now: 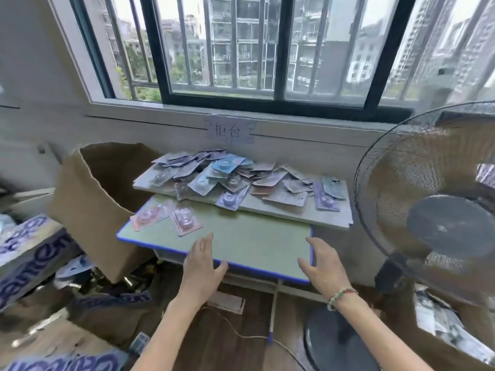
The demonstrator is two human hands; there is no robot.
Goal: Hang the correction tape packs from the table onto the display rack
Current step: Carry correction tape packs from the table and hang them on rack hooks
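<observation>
A heap of correction tape packs [241, 175] in blue, purple and pink covers a grey board [294, 210] under the window. Two pink packs [184, 220] lie apart on the green blue-edged table [254, 245] in front of it. My left hand [202, 266] hovers over the table's front edge, fingers spread and holding nothing. My right hand [322, 266], with a bead bracelet at the wrist, is over the table's front right corner, fingers loose and empty. No display rack is in view.
A large open cardboard box [96, 199] leans at the table's left. Printed cartons [29, 253] pile up at the far left. A standing fan [434, 204] crowds the right side, its base [337, 341] on the wooden floor beside a cable [241, 334].
</observation>
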